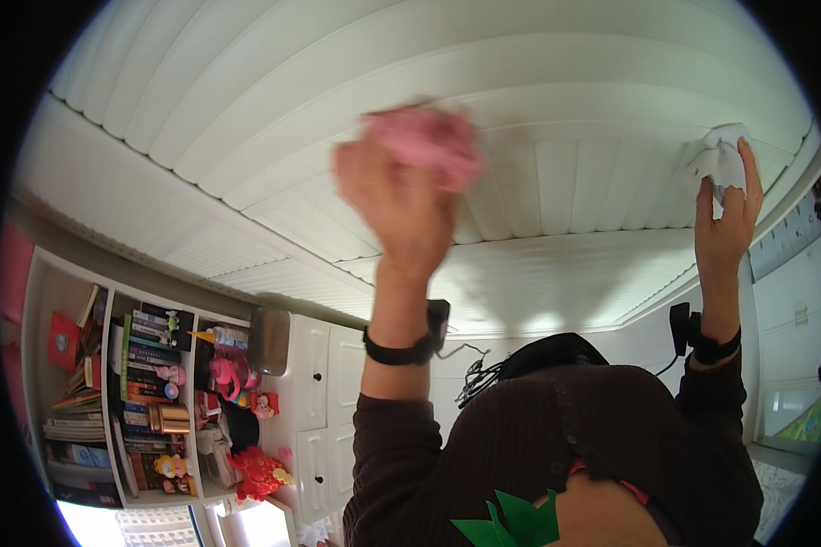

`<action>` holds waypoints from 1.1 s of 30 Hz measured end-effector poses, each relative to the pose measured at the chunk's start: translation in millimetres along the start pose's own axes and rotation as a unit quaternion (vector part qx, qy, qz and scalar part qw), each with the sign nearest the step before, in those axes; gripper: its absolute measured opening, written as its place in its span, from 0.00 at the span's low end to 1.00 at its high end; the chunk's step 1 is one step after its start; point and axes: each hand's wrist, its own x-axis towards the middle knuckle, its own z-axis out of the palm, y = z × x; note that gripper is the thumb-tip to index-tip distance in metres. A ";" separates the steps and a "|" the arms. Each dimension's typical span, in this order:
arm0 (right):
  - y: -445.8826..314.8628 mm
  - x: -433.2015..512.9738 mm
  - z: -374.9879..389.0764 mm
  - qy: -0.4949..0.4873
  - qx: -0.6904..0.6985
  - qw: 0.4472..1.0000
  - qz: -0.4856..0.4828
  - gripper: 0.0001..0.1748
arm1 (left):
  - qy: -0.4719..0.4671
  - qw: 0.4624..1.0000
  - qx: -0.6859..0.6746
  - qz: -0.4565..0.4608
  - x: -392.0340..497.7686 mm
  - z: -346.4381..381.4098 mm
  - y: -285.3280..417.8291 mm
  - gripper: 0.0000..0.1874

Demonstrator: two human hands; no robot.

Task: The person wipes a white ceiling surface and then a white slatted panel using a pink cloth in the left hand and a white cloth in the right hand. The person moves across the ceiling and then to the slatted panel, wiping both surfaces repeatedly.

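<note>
My left hand [410, 205] grips a bunched pink cloth [424, 143] in front of a white slatted panel surface [301, 89]. Both hand and cloth are motion-blurred, so I cannot tell whether the cloth touches the panels. At the far right, my right hand [728, 212] has its fingers spread over a crumpled white cloth [722, 161], held against the panels near their right edge. Each wrist wears a black strap with a small black device, the left device [439, 321] and the right device [681, 325].
On the left stands a white bookshelf [109, 383] with books, toys and a red plush figure [256, 472]. Beside it are white cabinet doors [315, 410] with dark knobs and a clear plastic bin [269, 342]. Black cables [479, 383] lie near my torso. Pale cabinets [790, 294] stand at right.
</note>
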 end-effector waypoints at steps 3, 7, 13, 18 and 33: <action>1.8 -0.2 0.5 0.000 0.014 1.000 -0.001 0.14 | 0.079 0.995 0.051 -0.033 18.1 -11.7 -8.4 0.14; 1.7 0.0 0.6 -0.005 0.017 1.000 0.007 0.15 | 0.032 0.998 0.043 -0.033 9.3 19.0 13.0 0.18; 1.2 2.2 -4.5 -0.014 0.015 1.000 -0.007 0.15 | -0.056 0.984 0.026 0.170 -42.1 65.2 66.3 0.10; 0.4 0.6 -5.6 -0.025 0.014 1.000 -0.005 0.16 | -0.110 0.991 -0.070 -0.015 -36.1 43.9 48.1 0.08; -0.7 0.0 -7.1 -0.042 0.011 0.999 0.004 0.16 | -0.027 0.982 -0.065 0.176 -53.1 64.7 64.7 0.14</action>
